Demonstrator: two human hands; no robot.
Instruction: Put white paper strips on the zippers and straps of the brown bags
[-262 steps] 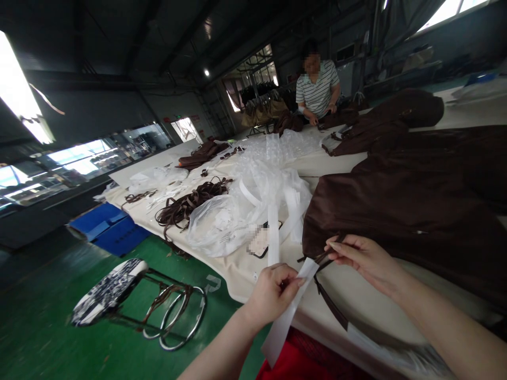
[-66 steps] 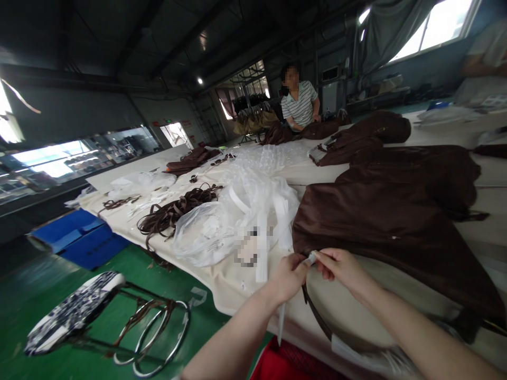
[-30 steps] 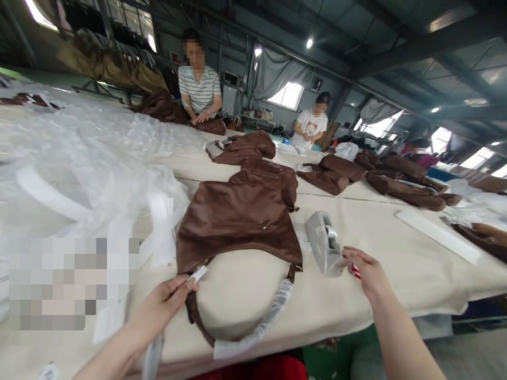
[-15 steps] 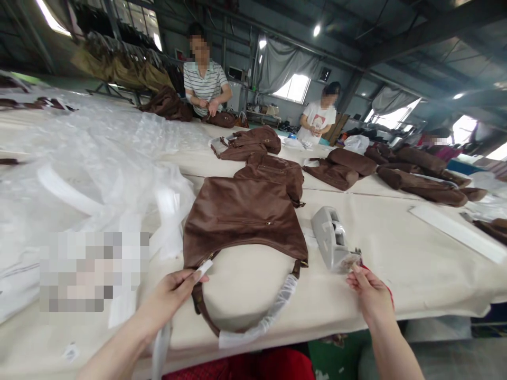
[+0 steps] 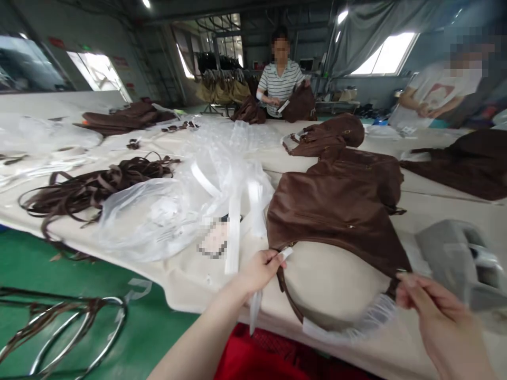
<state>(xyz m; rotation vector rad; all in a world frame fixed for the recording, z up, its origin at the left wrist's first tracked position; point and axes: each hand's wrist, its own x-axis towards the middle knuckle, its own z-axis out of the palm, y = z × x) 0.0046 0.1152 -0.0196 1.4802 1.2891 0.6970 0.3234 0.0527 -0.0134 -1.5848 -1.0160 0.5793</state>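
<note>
A brown leather handbag [image 5: 325, 211] lies on the table with its strap curving toward me. Clear-white wrapping [image 5: 356, 324] covers the strap's near and right stretch. My left hand [image 5: 267, 269] is closed at the strap's left end, pinching a white wrapping strip [image 5: 285, 253]; its tail hangs below the hand. My right hand [image 5: 430, 298] is closed in a pinch beside the strap's right end, with a small pale bit of tape at the fingertips, partly blurred. The grey tape dispenser [image 5: 443, 248] stands just beyond that hand.
More brown bags [image 5: 368, 163] lie behind this one. Crumpled plastic [image 5: 150, 216], white strips [image 5: 233, 232] and a heap of brown straps [image 5: 106, 184] are to the left. A co-worker [image 5: 281, 79] handles a bag across the table; another person [image 5: 439, 89] stands at right.
My view has swung left. My right hand has come from the tape dispenser to near the strap's right end. My left hand keeps its pinch. The co-worker opposite has lifted a bag.
</note>
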